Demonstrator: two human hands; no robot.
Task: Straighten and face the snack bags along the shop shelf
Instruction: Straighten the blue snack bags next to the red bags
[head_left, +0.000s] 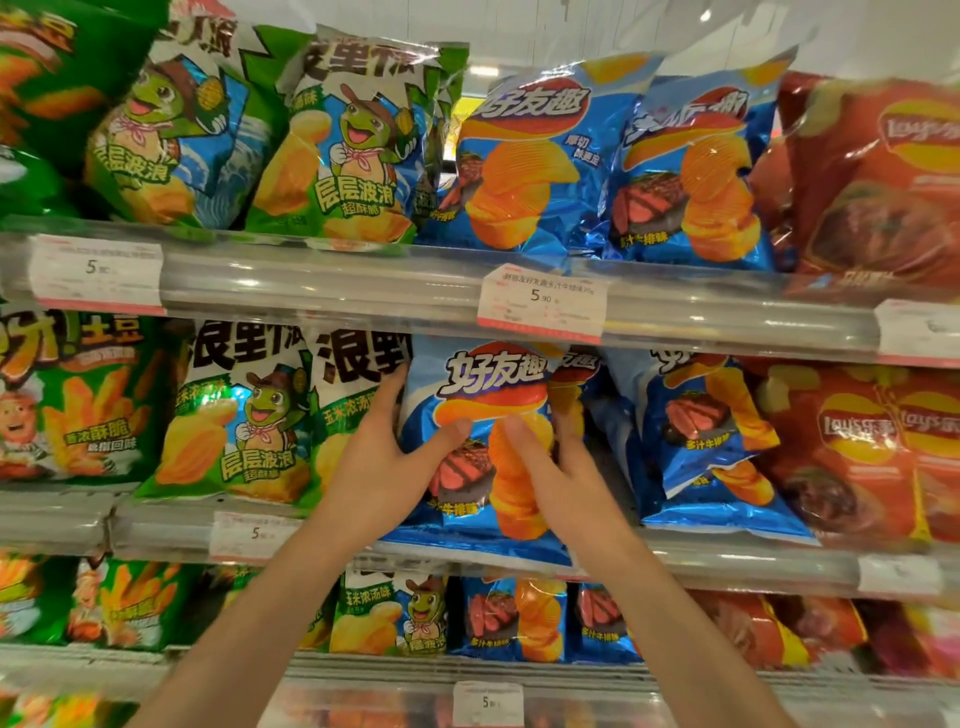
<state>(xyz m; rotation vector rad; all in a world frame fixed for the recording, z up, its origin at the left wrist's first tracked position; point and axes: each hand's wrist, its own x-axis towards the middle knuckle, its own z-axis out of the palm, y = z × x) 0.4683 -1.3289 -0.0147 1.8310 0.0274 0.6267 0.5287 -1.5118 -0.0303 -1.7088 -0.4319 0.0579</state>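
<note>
Nearest, two bare forearms reach up to a blue chip bag (483, 441) on the middle shelf. The left hand (382, 467) and right hand (558, 475) clamp its sides, thumbs pressed on its front. Its bottom overhangs the shelf rail (727, 566); loosened grip could drop it. Left of it green bags (234, 415) crowd close; right, a tilted blue bag (711, 441) leaves a gap.

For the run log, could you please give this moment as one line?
step: facing | left hand: grips blue chip bag | right hand: grips same bag | place: middle shelf
</note>
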